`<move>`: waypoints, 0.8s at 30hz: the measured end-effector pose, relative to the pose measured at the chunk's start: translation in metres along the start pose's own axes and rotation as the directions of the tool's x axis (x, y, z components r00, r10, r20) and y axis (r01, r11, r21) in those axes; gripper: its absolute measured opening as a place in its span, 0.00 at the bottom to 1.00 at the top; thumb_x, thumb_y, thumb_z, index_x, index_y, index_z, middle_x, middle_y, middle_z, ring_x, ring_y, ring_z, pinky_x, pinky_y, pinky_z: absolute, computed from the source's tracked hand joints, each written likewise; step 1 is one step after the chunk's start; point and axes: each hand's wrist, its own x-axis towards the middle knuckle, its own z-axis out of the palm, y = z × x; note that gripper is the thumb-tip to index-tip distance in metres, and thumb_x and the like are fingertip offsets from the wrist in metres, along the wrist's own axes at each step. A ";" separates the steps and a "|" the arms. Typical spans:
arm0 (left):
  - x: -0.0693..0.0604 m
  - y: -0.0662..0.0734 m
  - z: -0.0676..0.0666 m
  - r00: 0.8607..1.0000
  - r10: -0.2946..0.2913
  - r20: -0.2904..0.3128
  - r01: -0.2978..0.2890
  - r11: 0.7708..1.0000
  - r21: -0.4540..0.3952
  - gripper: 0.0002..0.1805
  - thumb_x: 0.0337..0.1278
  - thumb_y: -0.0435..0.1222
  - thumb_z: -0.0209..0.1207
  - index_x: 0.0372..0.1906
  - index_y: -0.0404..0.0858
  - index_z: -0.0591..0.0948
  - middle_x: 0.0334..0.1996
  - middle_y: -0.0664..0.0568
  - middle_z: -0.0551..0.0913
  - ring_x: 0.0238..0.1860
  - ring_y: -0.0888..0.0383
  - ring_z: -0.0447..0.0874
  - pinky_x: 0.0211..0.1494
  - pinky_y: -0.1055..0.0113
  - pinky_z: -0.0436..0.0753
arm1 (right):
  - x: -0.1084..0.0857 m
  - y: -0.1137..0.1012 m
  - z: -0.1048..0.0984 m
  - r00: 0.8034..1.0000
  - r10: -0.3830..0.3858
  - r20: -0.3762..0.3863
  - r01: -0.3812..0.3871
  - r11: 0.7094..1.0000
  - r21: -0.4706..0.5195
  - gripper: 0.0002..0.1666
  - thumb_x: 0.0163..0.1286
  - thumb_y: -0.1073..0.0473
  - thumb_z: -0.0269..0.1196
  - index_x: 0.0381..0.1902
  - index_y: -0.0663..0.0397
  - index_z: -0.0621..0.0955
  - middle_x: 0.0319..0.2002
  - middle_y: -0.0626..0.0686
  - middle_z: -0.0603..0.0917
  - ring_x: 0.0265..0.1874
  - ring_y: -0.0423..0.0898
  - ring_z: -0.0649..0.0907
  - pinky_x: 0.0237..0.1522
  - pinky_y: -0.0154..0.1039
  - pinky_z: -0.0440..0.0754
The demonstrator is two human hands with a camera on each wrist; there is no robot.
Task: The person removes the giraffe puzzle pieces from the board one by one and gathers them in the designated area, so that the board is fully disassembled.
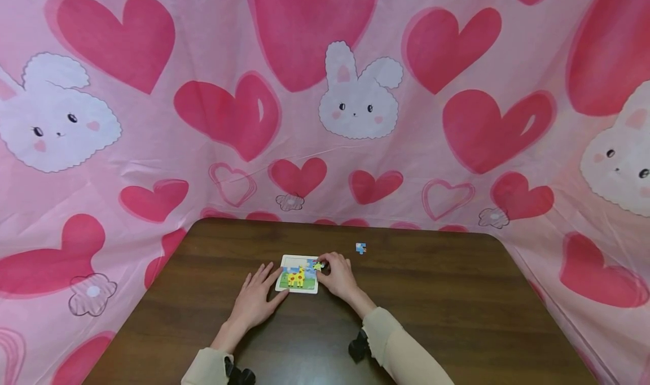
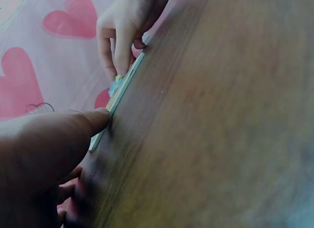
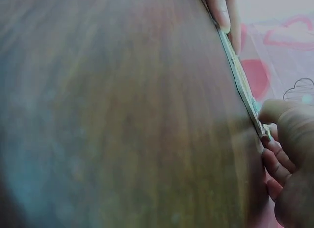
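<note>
A jigsaw puzzle tray [image 1: 304, 291] with a pale frame and a giraffe picture lies flat on the table. Its lower part and some of its right side are filled; a pale bare area shows at the upper left. My left hand [image 1: 253, 301] lies at the tray's left side, fingers spread, with the thumb at the front edge. At the right edge my right hand [image 1: 339, 276] pinches a yellow-green puzzle piece [image 1: 318, 266] between thumb and fingers, over the tray's upper right. In the left wrist view, the tray's thin edge [image 2: 130, 82] shows beneath both hands.
One loose blue puzzle piece [image 1: 360, 248] lies on the brown wooden table [image 1: 437, 300], beyond and right of the tray. A pink cloth [image 1: 350, 165] with hearts and rabbits hangs behind the table and along its sides.
</note>
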 end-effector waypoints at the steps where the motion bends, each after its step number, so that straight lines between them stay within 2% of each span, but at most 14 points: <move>1: 0.000 0.000 0.000 1.000 0.001 0.002 -0.001 1.000 0.000 0.40 0.72 0.58 0.66 0.80 0.43 0.76 0.83 0.35 0.70 0.86 0.33 0.62 0.87 0.29 0.58 | 0.000 0.000 0.000 1.000 0.001 0.000 -0.001 1.000 0.001 0.15 0.68 0.58 0.74 0.51 0.57 0.89 0.41 0.52 0.86 0.41 0.46 0.80 0.48 0.41 0.65; 8: 0.001 0.000 0.000 1.000 -0.007 0.005 0.007 1.000 0.005 0.39 0.73 0.57 0.66 0.81 0.43 0.76 0.84 0.36 0.69 0.87 0.33 0.61 0.88 0.29 0.58 | 0.002 0.004 -0.001 1.000 0.015 -0.008 -0.014 0.996 0.087 0.16 0.65 0.61 0.76 0.50 0.60 0.89 0.39 0.54 0.86 0.38 0.44 0.79 0.50 0.42 0.65; 11: 0.001 -0.001 0.001 1.000 -0.008 0.007 0.008 1.000 -0.001 0.39 0.72 0.57 0.67 0.81 0.43 0.76 0.84 0.36 0.69 0.87 0.33 0.61 0.88 0.29 0.58 | 0.003 0.006 -0.003 0.999 0.029 -0.014 -0.026 0.987 0.159 0.16 0.66 0.63 0.76 0.50 0.60 0.87 0.40 0.55 0.87 0.37 0.42 0.79 0.49 0.40 0.71; 16: 0.001 -0.003 0.003 1.000 -0.006 0.010 0.006 1.000 -0.005 0.40 0.73 0.57 0.66 0.81 0.43 0.75 0.85 0.37 0.68 0.88 0.34 0.60 0.89 0.29 0.57 | 0.007 0.009 -0.013 0.997 0.070 -0.032 -0.056 0.943 0.327 0.17 0.67 0.69 0.75 0.52 0.62 0.84 0.38 0.60 0.88 0.33 0.40 0.79 0.39 0.31 0.78; 20: 0.001 -0.003 0.002 1.000 -0.002 0.007 0.002 1.000 0.001 0.40 0.73 0.57 0.66 0.81 0.43 0.75 0.84 0.36 0.68 0.88 0.34 0.60 0.88 0.29 0.57 | 0.010 0.015 -0.023 0.993 0.102 -0.053 -0.070 0.903 0.425 0.17 0.67 0.73 0.73 0.52 0.65 0.82 0.33 0.63 0.89 0.31 0.38 0.80 0.38 0.29 0.79; 24: 0.000 -0.002 0.000 1.000 0.003 0.006 -0.003 1.000 0.006 0.40 0.72 0.58 0.66 0.81 0.43 0.75 0.84 0.36 0.69 0.87 0.34 0.61 0.88 0.29 0.57 | 0.014 0.023 -0.034 0.987 0.138 -0.079 -0.085 0.877 0.472 0.18 0.65 0.75 0.72 0.51 0.68 0.81 0.32 0.66 0.90 0.30 0.37 0.80 0.37 0.28 0.78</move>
